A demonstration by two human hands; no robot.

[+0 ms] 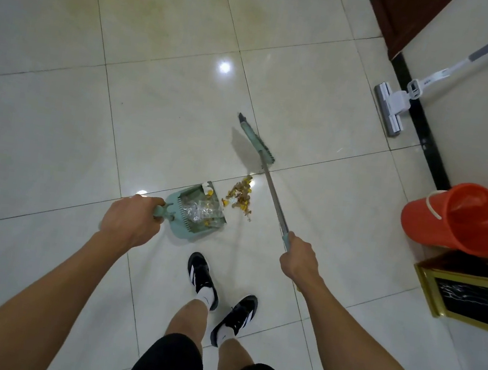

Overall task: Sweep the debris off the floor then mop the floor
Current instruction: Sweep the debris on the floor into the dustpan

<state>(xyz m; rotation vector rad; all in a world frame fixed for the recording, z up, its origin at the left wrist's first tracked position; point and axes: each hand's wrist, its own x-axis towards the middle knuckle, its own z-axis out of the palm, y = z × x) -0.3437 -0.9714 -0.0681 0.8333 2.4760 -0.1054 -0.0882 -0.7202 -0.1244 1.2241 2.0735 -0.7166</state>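
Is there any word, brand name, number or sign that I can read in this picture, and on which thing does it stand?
No text can be read here.
Mop: small dark marks on the white neck, too small and blurred to read.
Shoes: white stripes only, no letters.
Bucket, dustpan, broom: no label shows.

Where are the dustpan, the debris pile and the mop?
dustpan [198,209]: head view, on its tray.
debris pile [240,198]: head view, middle of the heap.
mop [388,109]: head view, on its flat head.
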